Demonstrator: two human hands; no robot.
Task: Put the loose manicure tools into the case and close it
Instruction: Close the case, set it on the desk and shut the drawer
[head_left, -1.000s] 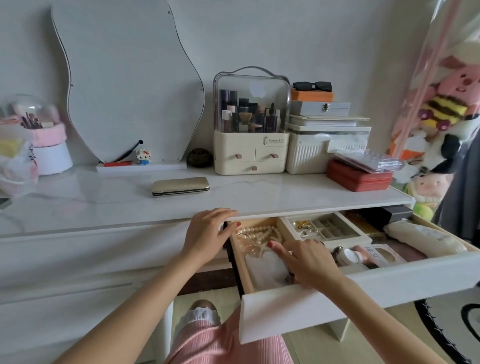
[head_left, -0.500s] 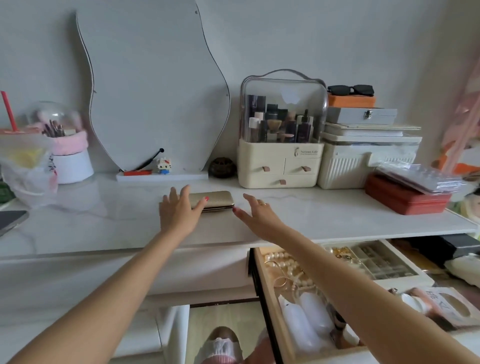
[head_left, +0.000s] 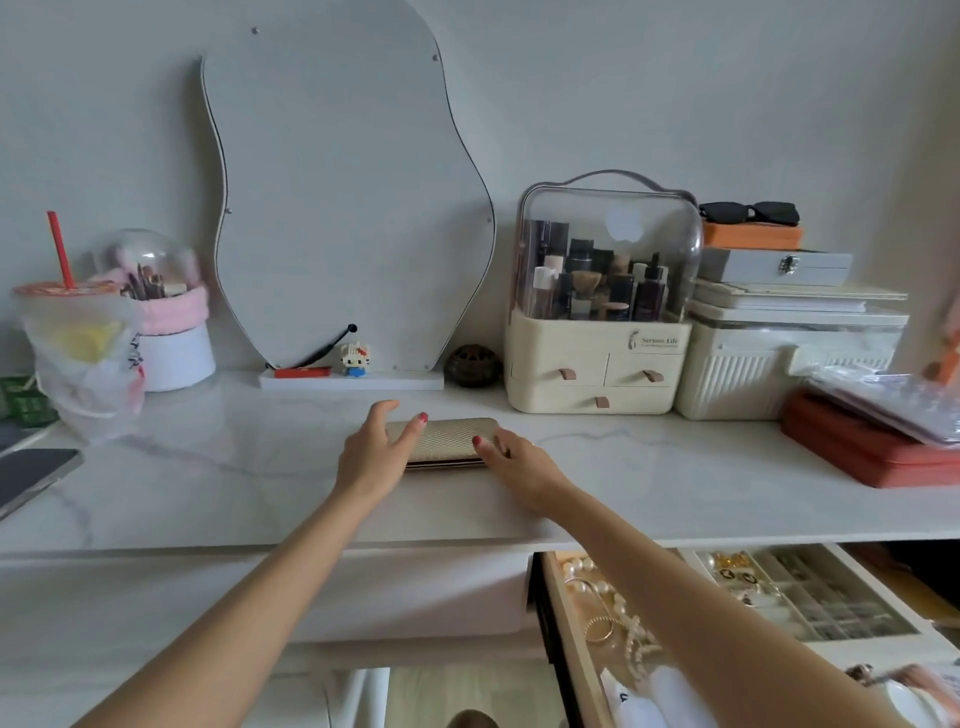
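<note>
A flat gold textured case (head_left: 448, 441) lies closed on the white marble desk top (head_left: 234, 478), in the middle. My left hand (head_left: 376, 451) rests over its left end with fingers spread, thumb and fingers touching the case. At the case's right end my right hand (head_left: 511, 454) touches it, fingers curled around the edge. No loose manicure tools are visible on the desk.
Behind stand a wavy mirror (head_left: 343, 197), a cosmetics organiser (head_left: 602, 312), stacked boxes (head_left: 779, 332) and a red box (head_left: 862, 441). A bagged drink (head_left: 78, 343) and a phone (head_left: 31, 478) sit at left. An open drawer (head_left: 727, 613) with jewellery is below right.
Both hands left the drawer and reached up to the gold case; they now touch its two ends. The view has shifted closer to the desk.
</note>
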